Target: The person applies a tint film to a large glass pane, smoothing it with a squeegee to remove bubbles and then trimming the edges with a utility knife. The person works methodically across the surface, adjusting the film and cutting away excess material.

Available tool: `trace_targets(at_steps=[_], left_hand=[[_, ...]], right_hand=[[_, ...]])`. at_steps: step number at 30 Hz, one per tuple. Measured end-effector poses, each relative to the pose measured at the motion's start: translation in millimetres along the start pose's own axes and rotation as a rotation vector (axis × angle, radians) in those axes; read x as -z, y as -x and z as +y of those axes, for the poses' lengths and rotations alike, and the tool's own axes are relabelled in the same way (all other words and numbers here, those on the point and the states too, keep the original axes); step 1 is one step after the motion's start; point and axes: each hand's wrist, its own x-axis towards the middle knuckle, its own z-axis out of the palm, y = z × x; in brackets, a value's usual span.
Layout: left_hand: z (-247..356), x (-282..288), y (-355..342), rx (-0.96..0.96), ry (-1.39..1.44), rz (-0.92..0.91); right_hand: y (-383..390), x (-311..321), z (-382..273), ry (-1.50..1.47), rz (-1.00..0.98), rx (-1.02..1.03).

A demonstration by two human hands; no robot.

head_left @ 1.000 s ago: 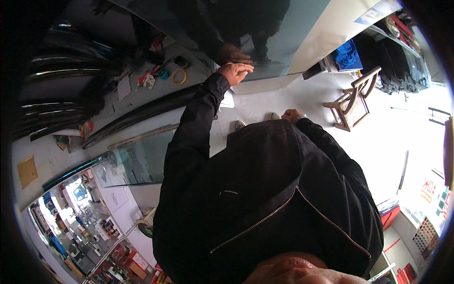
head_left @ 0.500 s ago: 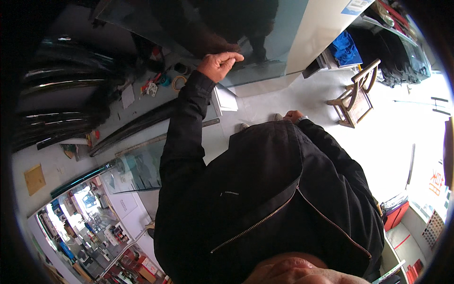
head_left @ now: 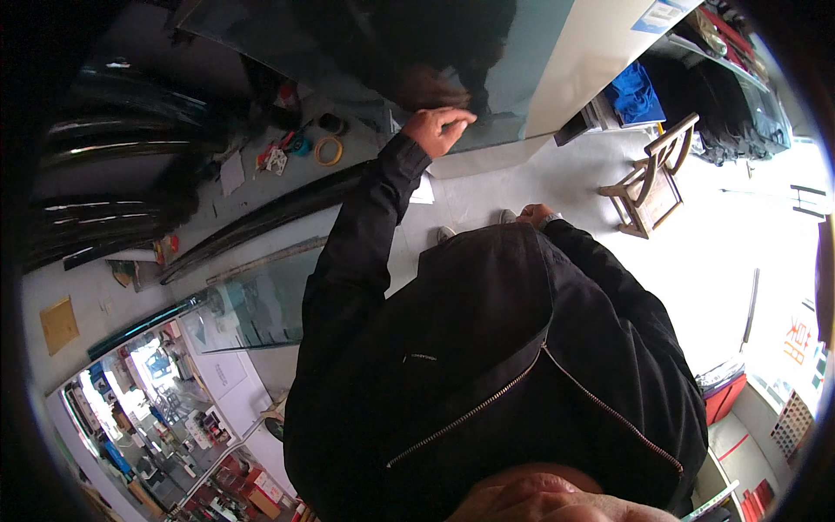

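A dark, glossy glass panel (head_left: 348, 56) rises in front of me at the top of the view. My left hand (head_left: 441, 130) is at its lower edge, fingers stretched out together and thumb a little apart. The hand's reflection shows in the panel; nothing can be seen in the hand. Low before my body is my right hand (head_left: 535, 213), with its fingers curled in. The jacket front partly covers it, so whatever it may hold is hidden.
On the left, a grey surface carries a yellow tape roll (head_left: 329, 150) and small tools. Curved black glossy panels (head_left: 113, 157) stand beyond it. A wooden chair (head_left: 652, 187) is on the right, near a blue cloth (head_left: 633, 91). A glass sheet (head_left: 252, 304) lies at lower left.
My left hand has moved right and slightly nearer along the glass panel's lower edge, uncovering more of the tape roll. My right hand has barely moved.
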Motion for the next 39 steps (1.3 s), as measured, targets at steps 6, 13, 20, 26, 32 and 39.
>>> trace_targets(at_steps=[6, 13, 20, 26, 32, 39], left_hand=[[11, -42, -37, 0.069, 0.154, -0.072], [-38, -95, -31, 0.09, 0.146, -0.124], [-27, -92, -40, 0.199, 0.161, -0.253], [-14, -86, -51, 0.064, 0.105, -0.217], [-21, -97, -50, 0.134, 0.025, -0.248], [-12, -109, -51, 0.351, 0.062, -0.244]], right_hand=[[8, -2, 1, -0.07, 0.09, -0.005], [31, -3, -3, -0.193, 0.088, -0.072], [41, -9, 3, -0.2, 0.081, -0.09], [18, -19, 30, -0.228, 0.108, -0.095], [0, -34, 56, -0.22, 0.121, -0.042], [-28, -47, 90, -0.106, 0.065, -0.07]])
